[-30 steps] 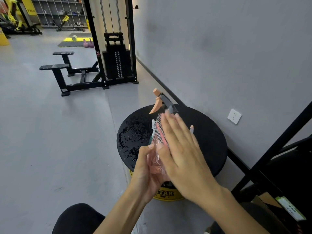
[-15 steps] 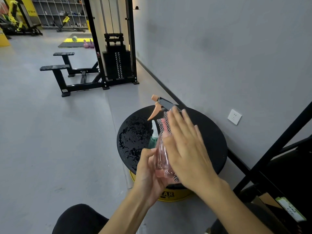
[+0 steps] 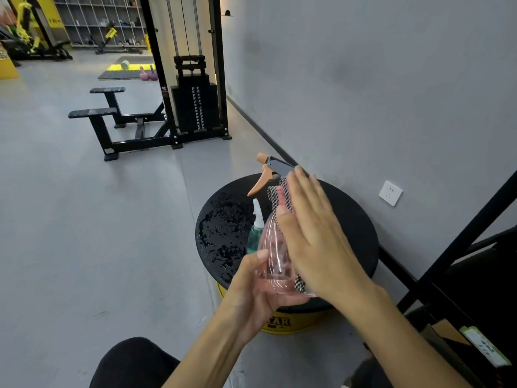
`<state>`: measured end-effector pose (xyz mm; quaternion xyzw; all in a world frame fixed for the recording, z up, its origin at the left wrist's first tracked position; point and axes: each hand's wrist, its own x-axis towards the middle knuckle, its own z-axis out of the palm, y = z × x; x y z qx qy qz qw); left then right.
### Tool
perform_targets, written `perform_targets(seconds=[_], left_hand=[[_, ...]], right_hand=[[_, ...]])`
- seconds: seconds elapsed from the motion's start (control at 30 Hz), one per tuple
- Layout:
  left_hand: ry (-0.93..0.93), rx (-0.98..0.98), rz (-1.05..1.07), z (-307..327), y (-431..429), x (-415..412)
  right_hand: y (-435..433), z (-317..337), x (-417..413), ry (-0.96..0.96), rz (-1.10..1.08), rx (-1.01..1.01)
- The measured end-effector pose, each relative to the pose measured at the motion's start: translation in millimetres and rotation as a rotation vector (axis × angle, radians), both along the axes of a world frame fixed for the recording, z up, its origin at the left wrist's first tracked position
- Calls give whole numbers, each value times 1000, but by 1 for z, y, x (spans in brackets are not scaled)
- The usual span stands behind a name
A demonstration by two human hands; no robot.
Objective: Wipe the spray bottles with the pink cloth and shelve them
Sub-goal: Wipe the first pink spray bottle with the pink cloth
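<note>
Two spray bottles in view here, and just one cloth. The left hand (image 3: 251,289) has the pink spray bottle (image 3: 272,256) cupped at its base, fingers curled underneath and thumb up along the near side, so it's a proper wrap-around hold. The bottle is in the air above the near edge of the round black top (image 3: 349,225), tilted away, with its orange trigger (image 3: 260,182) pointing left.

The right hand (image 3: 316,239) isn't gripping anything. It's flat, fingers straight and close together, palm pressing the pink cloth (image 3: 281,196) against the right side of the bottle. The cloth shows a black-and-white checked edge above the fingers and again down by the wrist.

The second bottle is a small green spray bottle (image 3: 256,233) with a white nozzle, just behind the pink one. It looks like it's standing on the black top, but its bottom is hidden, so can't say for sure.

The left half of the top is covered in water droplets (image 3: 221,233). Under it is a yellow base (image 3: 293,323). One wall socket (image 3: 390,193) to the right, and a black rack (image 3: 475,219) at the right edge.
</note>
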<state>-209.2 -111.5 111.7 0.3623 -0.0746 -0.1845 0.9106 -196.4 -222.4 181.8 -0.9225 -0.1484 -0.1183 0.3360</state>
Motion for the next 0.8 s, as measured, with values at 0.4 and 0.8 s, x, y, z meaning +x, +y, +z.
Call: perform_targets(seconds=[0.4,0.8], left_hand=[[76,31,46,-8,0,4],[116,35,83,-15,2,6]], right_hand=[[4,-11,-17,-121,-1,-206],[12,-28,-43,-215,34,-231]])
